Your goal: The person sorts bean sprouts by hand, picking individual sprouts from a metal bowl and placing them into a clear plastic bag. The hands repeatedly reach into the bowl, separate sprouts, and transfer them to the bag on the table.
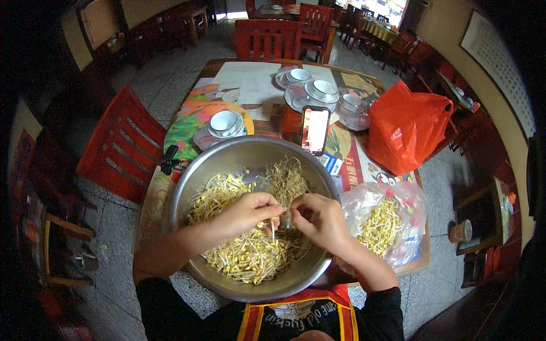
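A wide stainless steel bowl (256, 147) holds piles of soybean sprouts (247, 258) at its left and near side, with a brownish heap of thin root ends (288, 183) towards its far right. Above the bowl, my left hand (251, 213) pinches a sprout between thumb and finger, its pale stem hanging down. Close to its right is my right hand (320, 219), thumb and forefinger curled together; whether anything lies between the tips is too small to tell. Right of the bowl, a clear plastic bag (411, 204) lies open with more sprouts (381, 226) inside.
A lit smartphone (315, 130) stands propped beyond the bowl. Wrapped bowls and plates (324, 91) sit behind it, another set (224, 123) at left. A red plastic bag (405, 128) stands at the right. A black object (169, 160) lies by the left edge, near a red wooden chair (123, 147).
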A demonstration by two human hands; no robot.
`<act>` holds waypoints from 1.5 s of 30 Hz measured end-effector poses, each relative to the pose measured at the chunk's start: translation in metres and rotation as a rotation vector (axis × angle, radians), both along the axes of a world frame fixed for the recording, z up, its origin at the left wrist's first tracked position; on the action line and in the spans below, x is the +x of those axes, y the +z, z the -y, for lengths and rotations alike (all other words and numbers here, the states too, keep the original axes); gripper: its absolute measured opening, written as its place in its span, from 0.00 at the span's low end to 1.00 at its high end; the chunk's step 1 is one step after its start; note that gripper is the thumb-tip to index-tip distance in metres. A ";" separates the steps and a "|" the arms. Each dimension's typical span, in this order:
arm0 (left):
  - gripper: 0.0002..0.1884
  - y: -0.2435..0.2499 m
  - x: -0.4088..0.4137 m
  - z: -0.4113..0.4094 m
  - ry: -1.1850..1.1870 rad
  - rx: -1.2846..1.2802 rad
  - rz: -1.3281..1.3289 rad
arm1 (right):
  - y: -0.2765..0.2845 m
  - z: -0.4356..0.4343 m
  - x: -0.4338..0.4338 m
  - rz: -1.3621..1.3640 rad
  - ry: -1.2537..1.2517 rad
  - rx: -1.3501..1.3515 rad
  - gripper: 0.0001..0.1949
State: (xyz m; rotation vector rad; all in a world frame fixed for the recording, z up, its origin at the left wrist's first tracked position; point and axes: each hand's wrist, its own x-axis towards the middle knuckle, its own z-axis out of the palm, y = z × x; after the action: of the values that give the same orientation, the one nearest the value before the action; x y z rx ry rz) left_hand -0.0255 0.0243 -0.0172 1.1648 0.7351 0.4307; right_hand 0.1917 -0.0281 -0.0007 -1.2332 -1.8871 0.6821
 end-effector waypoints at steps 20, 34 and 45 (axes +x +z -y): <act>0.11 -0.005 -0.001 -0.011 0.129 -0.082 -0.008 | -0.018 -0.032 0.016 0.399 0.026 0.248 0.16; 0.17 -0.001 0.003 -0.007 0.099 -0.172 0.021 | -0.033 -0.020 0.005 -0.379 0.081 -0.297 0.06; 0.13 -0.001 0.001 -0.007 0.072 -0.259 0.127 | -0.036 -0.022 0.010 -0.540 -0.050 -0.318 0.04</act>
State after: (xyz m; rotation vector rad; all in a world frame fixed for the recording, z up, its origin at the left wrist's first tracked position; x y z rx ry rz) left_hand -0.0241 0.0309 -0.0187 0.8624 0.7004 0.4511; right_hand 0.2019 -0.0058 -0.0370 -1.1337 -1.3307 1.1873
